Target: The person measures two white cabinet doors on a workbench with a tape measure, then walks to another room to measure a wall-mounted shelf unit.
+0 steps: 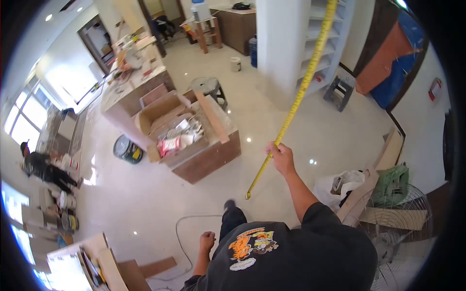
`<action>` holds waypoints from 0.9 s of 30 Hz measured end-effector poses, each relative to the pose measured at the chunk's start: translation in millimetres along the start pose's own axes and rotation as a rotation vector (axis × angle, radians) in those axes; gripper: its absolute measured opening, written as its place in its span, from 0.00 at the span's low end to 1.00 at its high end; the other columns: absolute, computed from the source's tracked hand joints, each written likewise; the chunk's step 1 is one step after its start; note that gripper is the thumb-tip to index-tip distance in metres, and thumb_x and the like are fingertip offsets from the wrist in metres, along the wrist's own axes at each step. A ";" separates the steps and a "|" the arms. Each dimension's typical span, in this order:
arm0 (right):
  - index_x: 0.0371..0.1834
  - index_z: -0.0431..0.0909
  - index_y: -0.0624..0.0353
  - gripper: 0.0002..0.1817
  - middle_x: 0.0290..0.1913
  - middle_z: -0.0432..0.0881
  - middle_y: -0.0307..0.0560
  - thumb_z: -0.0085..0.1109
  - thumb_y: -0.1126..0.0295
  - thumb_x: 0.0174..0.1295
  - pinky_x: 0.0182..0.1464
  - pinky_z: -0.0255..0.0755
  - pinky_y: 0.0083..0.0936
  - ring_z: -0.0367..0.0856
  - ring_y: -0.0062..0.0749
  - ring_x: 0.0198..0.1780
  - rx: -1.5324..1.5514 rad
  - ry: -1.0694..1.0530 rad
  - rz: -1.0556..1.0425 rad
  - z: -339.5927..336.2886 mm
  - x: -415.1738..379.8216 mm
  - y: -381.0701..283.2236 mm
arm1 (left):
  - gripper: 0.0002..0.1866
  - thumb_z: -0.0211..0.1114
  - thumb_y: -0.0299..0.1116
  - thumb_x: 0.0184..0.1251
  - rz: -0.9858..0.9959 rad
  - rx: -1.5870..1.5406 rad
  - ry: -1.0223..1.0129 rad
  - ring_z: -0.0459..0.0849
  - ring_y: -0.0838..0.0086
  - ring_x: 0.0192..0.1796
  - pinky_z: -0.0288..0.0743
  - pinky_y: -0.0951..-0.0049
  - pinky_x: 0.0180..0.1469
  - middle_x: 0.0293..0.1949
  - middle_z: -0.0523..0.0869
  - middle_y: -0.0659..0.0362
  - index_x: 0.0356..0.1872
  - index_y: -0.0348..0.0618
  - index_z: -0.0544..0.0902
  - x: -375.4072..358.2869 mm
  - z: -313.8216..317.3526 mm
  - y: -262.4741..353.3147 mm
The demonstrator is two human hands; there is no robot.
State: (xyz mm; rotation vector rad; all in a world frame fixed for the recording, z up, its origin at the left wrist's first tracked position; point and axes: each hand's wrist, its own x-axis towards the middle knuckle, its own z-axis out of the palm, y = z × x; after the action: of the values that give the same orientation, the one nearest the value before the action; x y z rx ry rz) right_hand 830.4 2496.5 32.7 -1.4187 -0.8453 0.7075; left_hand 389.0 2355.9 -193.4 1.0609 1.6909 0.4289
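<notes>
A yellow tape measure blade [303, 87] slants across the view from the top edge down to its end hook [247, 196]. My right hand [281, 157] is closed around it a little above that free end, with the arm stretched forward. The case of the tape is out of view. Low in front of my body, my left hand [207, 240] is curled into a loose fist; nothing shows in it. Below lies the glossy tiled floor [272, 121], with my foot [229, 204] on it.
Ahead on the left, a cabinet [208, 162] bears an open carton [145, 121] and a wooden plank [212, 116]. Stools [339, 92], a paint bucket [128, 149] and a wire fan [395, 233] stand around. A cable [178, 237] crosses the floor. Another person [46, 167] works at far left.
</notes>
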 end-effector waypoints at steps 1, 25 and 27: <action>0.40 0.82 0.66 0.17 0.32 0.83 0.43 0.52 0.61 0.72 0.42 0.74 0.23 0.79 0.24 0.36 0.014 0.009 0.025 -5.3 21.8 -0.5 | 0.15 0.62 0.34 0.64 0.037 0.130 -0.100 0.87 0.67 0.30 0.80 0.70 0.36 0.32 0.87 0.51 0.40 0.28 0.83 29.9 5.5 18.5; 0.44 0.79 0.70 0.15 0.35 0.84 0.46 0.54 0.66 0.72 0.42 0.80 0.24 0.83 0.24 0.38 0.152 0.801 0.015 -475.7 413.3 14.4 | 0.21 0.61 0.45 0.71 1.054 0.375 -1.533 0.81 0.71 0.50 0.73 0.68 0.54 0.47 0.86 0.54 0.55 0.39 0.81 157.4 774.2 811.8; 0.45 0.79 0.70 0.14 0.34 0.84 0.46 0.54 0.66 0.72 0.42 0.80 0.24 0.82 0.24 0.38 0.190 0.802 -0.015 -521.5 451.4 2.0 | 0.19 0.59 0.42 0.73 0.932 0.380 -1.557 0.80 0.76 0.47 0.73 0.71 0.52 0.43 0.86 0.57 0.54 0.39 0.81 136.4 816.0 849.9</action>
State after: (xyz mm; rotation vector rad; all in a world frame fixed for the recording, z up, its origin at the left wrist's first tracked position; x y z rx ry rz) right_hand 1511.6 2592.0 83.6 -1.3554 -0.1527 0.1533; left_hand 1484.9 2757.1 18.1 1.7219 -0.1734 -0.2180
